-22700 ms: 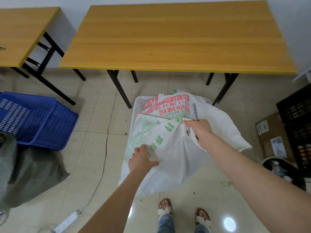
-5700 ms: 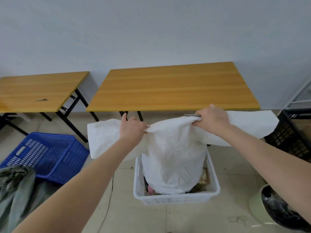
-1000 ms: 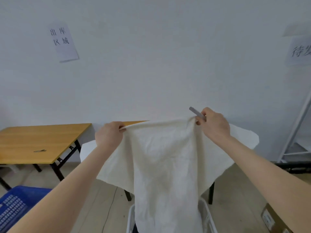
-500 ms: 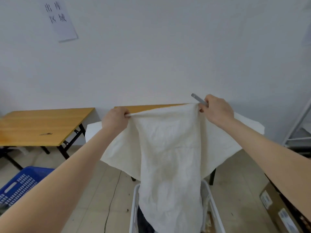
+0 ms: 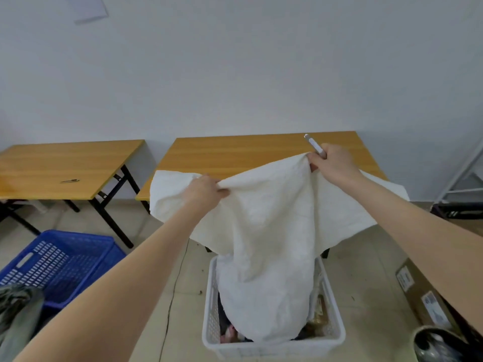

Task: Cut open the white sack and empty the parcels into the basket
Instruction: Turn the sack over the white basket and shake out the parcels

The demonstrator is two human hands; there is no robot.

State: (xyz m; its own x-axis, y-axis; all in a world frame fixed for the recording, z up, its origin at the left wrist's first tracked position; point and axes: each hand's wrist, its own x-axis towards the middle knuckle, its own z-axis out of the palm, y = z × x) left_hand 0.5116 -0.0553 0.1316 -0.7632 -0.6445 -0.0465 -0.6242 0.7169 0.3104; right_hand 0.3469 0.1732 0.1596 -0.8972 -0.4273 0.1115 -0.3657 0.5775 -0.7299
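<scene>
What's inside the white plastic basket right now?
The upturned white woven sack fills most of the white plastic basket; parcels peek out beside it. Anything under the sack is hidden.

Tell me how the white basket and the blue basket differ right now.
Colour: the white basket is white, the blue basket blue. Place: the white basket stands straight ahead; the blue basket sits off to the left. Contents: the white sack hangs into the white basket over parcels; no sack reaches the blue basket. Both are slotted plastic and stand upright.
</scene>
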